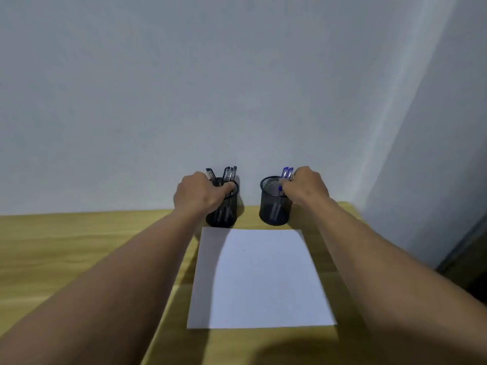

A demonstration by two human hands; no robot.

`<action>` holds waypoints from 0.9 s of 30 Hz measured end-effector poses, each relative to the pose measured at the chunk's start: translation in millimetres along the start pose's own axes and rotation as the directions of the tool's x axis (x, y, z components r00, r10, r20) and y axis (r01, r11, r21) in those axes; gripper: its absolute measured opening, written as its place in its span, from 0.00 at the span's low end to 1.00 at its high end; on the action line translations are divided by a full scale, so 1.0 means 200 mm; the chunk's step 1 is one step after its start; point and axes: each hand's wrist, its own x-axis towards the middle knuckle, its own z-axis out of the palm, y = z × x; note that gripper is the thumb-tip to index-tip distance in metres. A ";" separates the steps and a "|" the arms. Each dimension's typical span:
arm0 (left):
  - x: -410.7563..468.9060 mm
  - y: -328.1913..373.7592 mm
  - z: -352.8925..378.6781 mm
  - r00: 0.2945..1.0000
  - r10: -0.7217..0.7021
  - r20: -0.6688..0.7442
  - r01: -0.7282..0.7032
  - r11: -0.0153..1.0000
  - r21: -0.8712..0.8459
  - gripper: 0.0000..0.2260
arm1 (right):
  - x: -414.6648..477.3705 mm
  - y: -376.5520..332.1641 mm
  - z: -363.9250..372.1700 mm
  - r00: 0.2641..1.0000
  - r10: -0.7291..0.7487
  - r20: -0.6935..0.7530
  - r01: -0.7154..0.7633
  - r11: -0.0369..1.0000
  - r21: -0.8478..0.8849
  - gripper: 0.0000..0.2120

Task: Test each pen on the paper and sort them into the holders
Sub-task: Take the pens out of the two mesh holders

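Two black mesh holders stand at the back of the wooden table against the wall. The left holder (pixel 222 217) contains several black pens (pixel 229 173). My left hand (pixel 200 193) wraps around its rim, thumb over the front edge. The right holder (pixel 272 209) contains blue pens (pixel 286 173). My right hand (pixel 308 188) grips that holder's right rim, its fingers against the blue pens. A white sheet of paper (pixel 263 277) lies flat in front of both holders, bearing one tiny dark dot near its top.
The wooden table (pixel 79 241) extends to the left and ends near the right holder. A pale wall rises directly behind the holders. A dark object (pixel 466 262) sits low at the right beyond the table edge.
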 end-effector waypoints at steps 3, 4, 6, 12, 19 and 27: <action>0.03 0.01 0.03 0.999 -0.022 -0.031 0.023 0.999 0.034 0.27 | 0.06 0.01 0.02 0.998 0.031 -0.047 -0.028 0.997 0.067 0.12; 0.04 0.02 0.04 0.999 -0.028 -0.046 0.030 0.999 0.037 0.27 | 0.06 0.01 0.03 0.998 0.041 -0.052 -0.037 0.996 0.076 0.12; 0.07 0.02 0.06 0.998 -0.020 -0.061 0.023 0.999 0.044 0.27 | 0.08 0.00 0.06 0.997 0.039 -0.073 -0.033 0.996 0.078 0.13; 0.12 0.03 0.13 0.987 0.051 -0.155 -0.042 0.997 0.065 0.25 | 0.11 -0.01 0.13 0.986 0.018 -0.168 0.000 0.994 0.107 0.11; 0.13 0.04 0.17 0.976 0.136 -0.170 -0.152 0.985 -0.087 0.13 | 0.08 -0.03 0.12 0.985 -0.016 -0.173 0.053 0.976 0.213 0.12; 0.16 0.04 0.16 0.988 0.137 -0.076 -0.140 0.989 -0.039 0.10 | 0.05 -0.05 0.09 0.977 -0.105 -0.187 0.144 0.966 0.214 0.07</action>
